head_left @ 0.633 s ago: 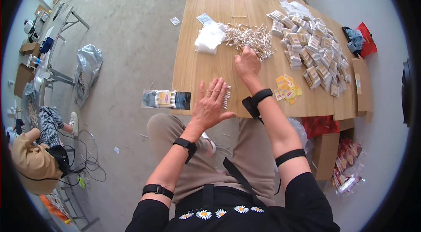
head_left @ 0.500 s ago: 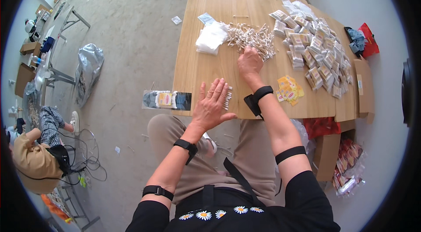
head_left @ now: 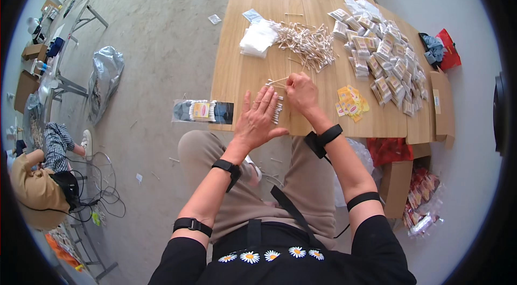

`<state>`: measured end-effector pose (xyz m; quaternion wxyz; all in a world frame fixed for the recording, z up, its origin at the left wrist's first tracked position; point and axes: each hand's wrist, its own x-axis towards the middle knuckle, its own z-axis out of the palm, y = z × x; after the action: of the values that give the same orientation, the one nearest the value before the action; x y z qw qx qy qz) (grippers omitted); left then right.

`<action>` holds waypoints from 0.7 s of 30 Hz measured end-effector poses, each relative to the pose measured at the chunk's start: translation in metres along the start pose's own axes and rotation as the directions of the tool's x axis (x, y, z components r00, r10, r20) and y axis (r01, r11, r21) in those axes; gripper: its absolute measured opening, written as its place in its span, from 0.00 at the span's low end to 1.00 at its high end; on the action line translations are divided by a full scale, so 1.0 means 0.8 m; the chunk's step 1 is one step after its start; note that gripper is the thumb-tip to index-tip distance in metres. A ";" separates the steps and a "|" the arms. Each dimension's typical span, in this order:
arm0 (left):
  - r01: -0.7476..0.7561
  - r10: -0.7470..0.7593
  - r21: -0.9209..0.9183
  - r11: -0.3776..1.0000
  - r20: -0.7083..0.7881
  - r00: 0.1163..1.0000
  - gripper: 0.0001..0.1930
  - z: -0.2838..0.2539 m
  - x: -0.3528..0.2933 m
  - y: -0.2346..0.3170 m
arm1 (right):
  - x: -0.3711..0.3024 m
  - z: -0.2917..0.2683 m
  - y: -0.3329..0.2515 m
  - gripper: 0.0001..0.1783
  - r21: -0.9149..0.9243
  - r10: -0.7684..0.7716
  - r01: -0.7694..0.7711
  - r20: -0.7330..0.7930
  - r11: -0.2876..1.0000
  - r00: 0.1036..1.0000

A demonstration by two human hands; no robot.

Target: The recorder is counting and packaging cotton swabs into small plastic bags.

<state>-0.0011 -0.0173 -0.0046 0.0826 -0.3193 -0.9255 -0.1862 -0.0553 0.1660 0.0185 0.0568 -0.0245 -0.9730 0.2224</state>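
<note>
My left hand (head_left: 257, 117) lies flat with fingers stretched out over a row of cotton swabs (head_left: 277, 110) near the table's front edge; most of the row is hidden under the palm. Just to its right, my right hand (head_left: 302, 93) pinches a few cotton swabs, whose tips point left toward my left fingertips. Beyond the hands spreads a loose heap of cotton swabs (head_left: 309, 43). A stack of clear plastic bags (head_left: 258, 39) sits left of the heap. Yellow printed cards (head_left: 353, 103) lie right of my right hand.
A large pile of packed swab bags (head_left: 388, 56) covers the table's right side. At the front left edge, one filled swab pack (head_left: 202, 110) lies on a dark strip. Open cardboard boxes (head_left: 398, 188) stand at the lower right. A person (head_left: 46, 188) sits at the far left.
My right hand has come back from the swab heap toward my left hand, bringing a few swabs. The left hand stays flat over the row.
</note>
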 end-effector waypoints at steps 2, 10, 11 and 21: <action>0.001 -0.001 -0.013 1.000 -0.012 1.000 0.57 0.002 -0.001 0.000 | 0.000 0.000 0.001 0.03 0.027 0.021 -0.020 -0.035 0.999 0.999; -0.003 0.003 -0.009 1.000 -0.001 1.000 0.57 0.003 -0.001 -0.001 | -0.020 0.016 -0.003 0.04 0.090 -0.075 0.076 -0.013 0.993 0.997; -0.010 0.010 -0.010 1.000 0.003 1.000 0.56 0.003 -0.001 -0.001 | -0.020 0.016 -0.003 0.04 0.090 -0.075 0.076 -0.010 0.993 0.997; 0.004 -0.004 -0.018 1.000 0.013 1.000 0.56 0.001 0.001 0.002 | 0.006 0.014 -0.011 0.03 0.029 -0.042 0.044 -0.061 0.999 0.997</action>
<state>-0.0010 -0.0156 -0.0049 0.0733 -0.3194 -0.9249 -0.1925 -0.0619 0.1540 0.0127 0.0913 -0.0095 -0.9677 0.2348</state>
